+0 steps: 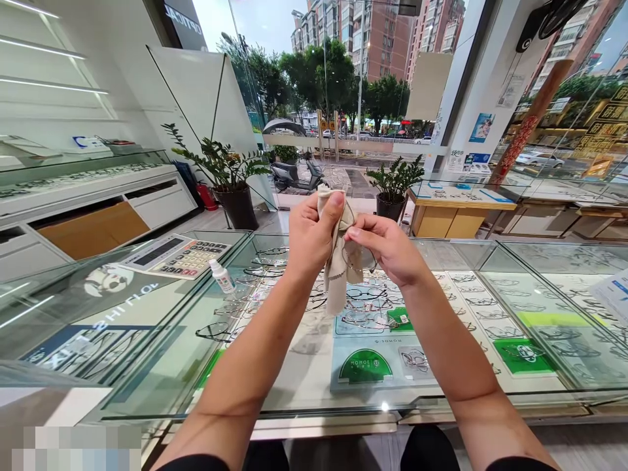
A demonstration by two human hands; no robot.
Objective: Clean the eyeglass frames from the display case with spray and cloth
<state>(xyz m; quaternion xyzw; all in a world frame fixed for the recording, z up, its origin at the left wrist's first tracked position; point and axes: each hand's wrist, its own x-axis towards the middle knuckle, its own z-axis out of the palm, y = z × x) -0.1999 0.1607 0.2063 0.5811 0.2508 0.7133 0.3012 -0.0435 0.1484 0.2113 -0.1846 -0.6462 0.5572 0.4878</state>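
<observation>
Above the glass counter, my left hand (312, 234) is closed around a beige cleaning cloth (337, 261), thumb on top, and the cloth hangs down below the fingers. My right hand (387, 245) pinches a pair of thin-rimmed eyeglasses (369, 263) close beside it. One part of the glasses is wrapped in the cloth and hidden; a rim shows below the right fingers. To the left, a small white spray bottle (222, 277) stands upright on the glass top.
A large calculator (180, 255) lies on the counter at the left. Under the glass top (294, 399) are rows of eyeglasses and a green display card (366, 366). Potted plants (237, 204) stand beyond the counter, before the shop window. A wooden display cabinet (456, 212) is at the right.
</observation>
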